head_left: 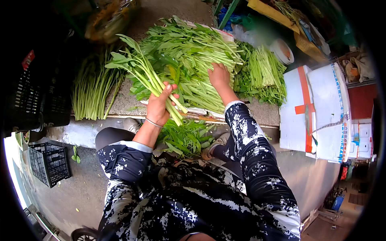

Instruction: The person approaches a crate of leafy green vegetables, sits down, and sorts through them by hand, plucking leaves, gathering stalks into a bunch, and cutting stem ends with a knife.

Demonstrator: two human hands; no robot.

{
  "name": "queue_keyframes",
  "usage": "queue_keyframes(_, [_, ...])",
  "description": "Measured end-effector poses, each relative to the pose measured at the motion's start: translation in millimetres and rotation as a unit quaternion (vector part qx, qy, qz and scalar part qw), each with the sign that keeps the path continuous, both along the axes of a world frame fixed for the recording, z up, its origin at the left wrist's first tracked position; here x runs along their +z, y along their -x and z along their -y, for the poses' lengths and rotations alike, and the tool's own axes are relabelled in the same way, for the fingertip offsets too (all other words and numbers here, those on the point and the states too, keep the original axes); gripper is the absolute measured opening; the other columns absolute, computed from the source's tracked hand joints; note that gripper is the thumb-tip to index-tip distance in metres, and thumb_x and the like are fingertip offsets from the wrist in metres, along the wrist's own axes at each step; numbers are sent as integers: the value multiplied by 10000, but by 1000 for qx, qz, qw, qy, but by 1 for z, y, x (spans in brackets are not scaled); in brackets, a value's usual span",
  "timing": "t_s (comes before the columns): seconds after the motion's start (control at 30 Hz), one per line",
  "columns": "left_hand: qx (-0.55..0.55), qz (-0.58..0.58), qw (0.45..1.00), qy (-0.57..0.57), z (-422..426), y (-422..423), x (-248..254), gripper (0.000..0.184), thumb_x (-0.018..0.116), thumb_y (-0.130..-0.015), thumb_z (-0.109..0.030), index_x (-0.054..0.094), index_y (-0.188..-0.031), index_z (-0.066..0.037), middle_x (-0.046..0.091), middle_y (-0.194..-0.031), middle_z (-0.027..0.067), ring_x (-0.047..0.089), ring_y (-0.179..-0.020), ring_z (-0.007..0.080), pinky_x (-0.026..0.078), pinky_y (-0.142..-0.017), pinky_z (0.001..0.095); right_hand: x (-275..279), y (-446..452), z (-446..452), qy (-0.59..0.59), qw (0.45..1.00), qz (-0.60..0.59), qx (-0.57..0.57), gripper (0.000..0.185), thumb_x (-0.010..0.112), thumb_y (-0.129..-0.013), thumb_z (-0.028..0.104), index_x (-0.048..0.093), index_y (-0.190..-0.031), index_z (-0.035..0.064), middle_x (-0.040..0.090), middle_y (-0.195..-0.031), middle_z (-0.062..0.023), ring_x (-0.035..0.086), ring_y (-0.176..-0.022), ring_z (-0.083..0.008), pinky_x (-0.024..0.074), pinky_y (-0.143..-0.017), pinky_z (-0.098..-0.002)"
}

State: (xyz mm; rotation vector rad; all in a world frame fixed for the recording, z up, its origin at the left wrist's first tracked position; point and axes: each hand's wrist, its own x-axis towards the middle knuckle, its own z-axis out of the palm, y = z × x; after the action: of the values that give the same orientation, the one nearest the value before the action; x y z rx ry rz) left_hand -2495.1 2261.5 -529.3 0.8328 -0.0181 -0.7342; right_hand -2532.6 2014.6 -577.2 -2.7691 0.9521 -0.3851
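My left hand (159, 106) is closed around a small bunch of water spinach (150, 80), its leaves pointing up and left and its cut stems toward me. Before me lies a large pile of water spinach (197, 52), stems mostly to the right. My right hand (220, 76) touches the stalks on the right of this pile, fingers slightly apart and bent; nothing lifted shows in them. A neat stack of stalks (265, 70) lies to the right of the pile. On the left, another row of stalks (94, 88) rests on the ledge.
Loose leaves (185, 138) lie on the ground between my feet. White foam boxes (317, 112) with red tape stand at right, near a white bucket (282, 51). Black crates (48, 162) are at left. The ledge's edge (261, 116) runs before my knees.
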Motion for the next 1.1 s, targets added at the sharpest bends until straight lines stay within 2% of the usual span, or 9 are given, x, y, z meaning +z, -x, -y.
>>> queue_keyframes(0.1, [-7,-37,998,40,1,-7,-4,258,567,-829,-132,472,-1066,-94,566,-909,55,575,-662,144,440,-483,210,5,-15,9,10,997,-76,-14,263,574,-773,262,605,-987,113,585,-999,-68,480,-1027,-239,303,-927,-401])
queue_keyframes(0.3, [-15,-72,996,43,0,-9,-3,220,548,-842,-142,467,-1045,-116,561,-877,39,572,-679,159,438,-492,222,70,-25,20,-43,986,-140,76,251,539,-771,283,627,-928,107,583,-992,-111,565,-865,-300,435,-783,-417])
queue_keyframes(0.43, [-4,-75,997,28,0,-8,-1,206,543,-845,-140,468,-1036,-122,560,-866,39,572,-684,161,436,-494,225,127,-13,12,106,989,-36,96,219,527,-786,254,632,-891,93,591,-897,-123,577,-797,-305,462,-702,-406])
queue_keyframes(0.63, [-6,-60,998,17,2,-1,-5,200,548,-841,-135,476,-1027,-118,571,-892,60,582,-700,169,441,-506,233,210,24,11,85,979,173,65,212,574,-769,236,633,-883,68,593,-830,-111,578,-744,-276,447,-638,-355])
queue_keyframes(0.73, [-19,-52,998,11,6,3,-7,188,533,-852,-153,477,-1030,-143,567,-877,29,578,-702,158,431,-519,244,191,35,14,-75,964,254,4,226,609,-753,234,641,-897,63,625,-786,-98,590,-697,-211,444,-637,-301])
queue_keyframes(0.77, [-18,-52,998,8,7,4,-8,182,522,-856,-144,472,-1031,-138,566,-878,35,579,-701,165,442,-533,256,171,35,8,-141,948,286,5,239,620,-782,193,625,-946,20,595,-702,-3,516,-542,-62,416,-514,-203])
queue_keyframes(0.9, [-8,-87,996,34,10,13,-16,206,536,-844,-116,453,-1033,-114,557,-900,82,588,-708,204,501,-583,317,61,32,-16,-375,882,277,-68,322,635,-763,211,608,-1007,4,641,-788,-79,612,-679,-129,445,-619,-231])
queue_keyframes(0.93, [-11,-96,994,48,10,14,-19,200,523,-849,-103,446,-1033,-102,549,-888,92,583,-706,217,516,-615,359,19,31,-10,-304,909,277,-64,336,645,-755,209,604,-1024,11,644,-829,-97,612,-734,-136,444,-649,-227])
queue_keyframes(1.1, [3,-89,995,43,13,16,-22,174,502,-853,-76,436,-1014,-75,533,-876,97,559,-670,195,515,-581,339,16,40,-46,-337,893,291,-71,328,656,-748,164,597,-1014,-19,639,-812,-89,582,-695,-108,452,-644,-230])
